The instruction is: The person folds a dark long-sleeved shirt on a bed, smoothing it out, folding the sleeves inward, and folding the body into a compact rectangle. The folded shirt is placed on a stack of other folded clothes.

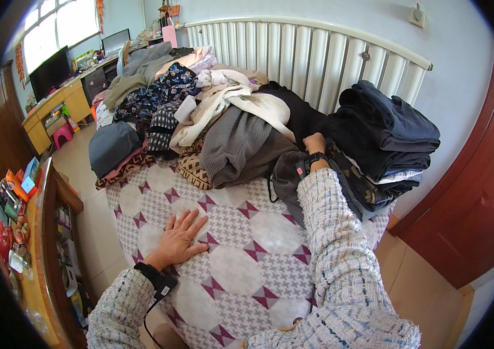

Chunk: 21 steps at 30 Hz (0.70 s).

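Note:
My left hand (179, 242) rests palm down on a white cover (233, 272) patterned with grey houndstooth and purple bow-tie shapes, its fingers apart. Farther out, my right hand (315, 142) is closed on the edge of a black garment (297, 109), between the heap and a folded stack. Just below its wrist lies a dark grey garment (288, 174) with a black cord. To the left sits a ribbed grey garment (238, 148), with a cream-white garment (268, 107) draped over it. Folded dark trousers (386, 118) top the stack at right, above a camouflage garment (356, 179).
A white radiator (273, 61) runs behind the clothes. More clothing, including a blue floral garment (159, 94) and a grey cap-like item (114, 146), piles up at left. A cluttered wooden cabinet (46, 244) stands near my left side. A red-brown door (469, 196) is at right.

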Motion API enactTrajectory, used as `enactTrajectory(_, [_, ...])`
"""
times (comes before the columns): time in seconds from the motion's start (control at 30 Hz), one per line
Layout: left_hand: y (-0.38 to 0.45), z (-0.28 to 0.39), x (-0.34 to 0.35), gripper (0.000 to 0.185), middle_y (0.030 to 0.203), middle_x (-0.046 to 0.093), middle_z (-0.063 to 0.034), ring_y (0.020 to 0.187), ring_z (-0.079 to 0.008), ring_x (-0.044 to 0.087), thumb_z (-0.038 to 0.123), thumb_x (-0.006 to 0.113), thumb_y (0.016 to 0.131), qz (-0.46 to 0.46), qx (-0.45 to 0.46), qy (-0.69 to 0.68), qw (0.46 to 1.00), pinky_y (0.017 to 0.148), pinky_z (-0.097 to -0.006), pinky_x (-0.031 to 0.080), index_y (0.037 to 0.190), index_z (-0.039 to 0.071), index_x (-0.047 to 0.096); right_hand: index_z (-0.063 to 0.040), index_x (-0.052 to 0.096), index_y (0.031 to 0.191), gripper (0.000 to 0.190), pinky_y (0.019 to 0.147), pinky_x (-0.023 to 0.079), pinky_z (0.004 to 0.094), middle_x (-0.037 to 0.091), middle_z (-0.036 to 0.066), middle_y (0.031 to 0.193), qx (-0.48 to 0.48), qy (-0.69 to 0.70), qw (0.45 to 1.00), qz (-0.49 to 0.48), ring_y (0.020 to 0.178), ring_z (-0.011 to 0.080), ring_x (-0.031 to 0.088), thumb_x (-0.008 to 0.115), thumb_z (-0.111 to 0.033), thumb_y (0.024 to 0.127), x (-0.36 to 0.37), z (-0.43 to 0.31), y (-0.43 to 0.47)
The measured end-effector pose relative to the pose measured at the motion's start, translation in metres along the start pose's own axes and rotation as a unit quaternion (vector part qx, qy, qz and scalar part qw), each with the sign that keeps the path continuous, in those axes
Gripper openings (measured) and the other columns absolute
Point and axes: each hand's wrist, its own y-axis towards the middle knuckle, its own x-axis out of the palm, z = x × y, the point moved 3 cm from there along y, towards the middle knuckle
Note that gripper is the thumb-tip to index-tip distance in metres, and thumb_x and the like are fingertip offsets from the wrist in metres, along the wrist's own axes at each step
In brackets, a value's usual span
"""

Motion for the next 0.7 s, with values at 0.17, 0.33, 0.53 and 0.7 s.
enactTrajectory(0.17, [-0.001, 0.000, 0.000, 0.080, 0.159, 0.026, -0.0134, 0.148, -0.0346, 0.020, 0.067, 0.049, 0.091, 0.000, -0.001, -0.006, 1.000, 0.118, -0.0550, 0.012, 0.153, 0.019, 0.032, 0.010, 0.065, 0.106, 0.032, 0.092, 0.052, 0.0461, 0.064, 0.031, 0.113, -0.063, -0.024, 0.990, 0.124, 0.104, 0.0426, 0.064, 0.065, -0.014, 0.085, 0.005, -0.003, 0.000])
enactTrajectory(0.33, [0.001, 0.000, 0.000, 0.081, 0.160, 0.025, -0.0138, 0.148, -0.0346, 0.019, 0.068, 0.048, 0.091, -0.007, -0.006, -0.002, 1.000, 0.118, -0.0549, 0.012, 0.153, 0.019, 0.032, 0.009, 0.063, 0.106, 0.031, 0.090, 0.054, 0.0462, 0.065, 0.028, 0.112, -0.038, -0.034, 0.974, 0.221, 0.103, 0.0406, 0.065, 0.066, -0.015, 0.086, -0.001, 0.000, -0.012])
enactTrajectory(0.53, [0.000, 0.000, 0.000, 0.082, 0.160, 0.025, -0.0140, 0.148, -0.0349, 0.019, 0.069, 0.047, 0.090, -0.009, -0.007, -0.003, 1.000, 0.118, -0.0550, 0.012, 0.153, 0.019, 0.032, 0.002, 0.073, 0.102, 0.022, 0.089, 0.054, 0.0462, 0.068, 0.024, 0.115, 0.004, -0.082, 0.994, 0.078, 0.106, 0.0401, 0.066, 0.064, -0.012, 0.087, -0.008, -0.004, -0.012])
enactTrajectory(0.7, [0.001, 0.000, -0.001, 0.081, 0.159, 0.026, -0.0143, 0.148, -0.0352, 0.020, 0.068, 0.048, 0.091, -0.003, -0.003, -0.003, 1.000, 0.118, -0.0552, 0.012, 0.153, 0.019, 0.033, 0.003, 0.073, 0.098, 0.024, 0.087, 0.054, 0.0481, 0.069, 0.025, 0.109, -0.049, -0.089, 0.989, 0.110, 0.103, 0.0425, 0.066, 0.062, -0.015, 0.086, -0.004, 0.002, -0.013])
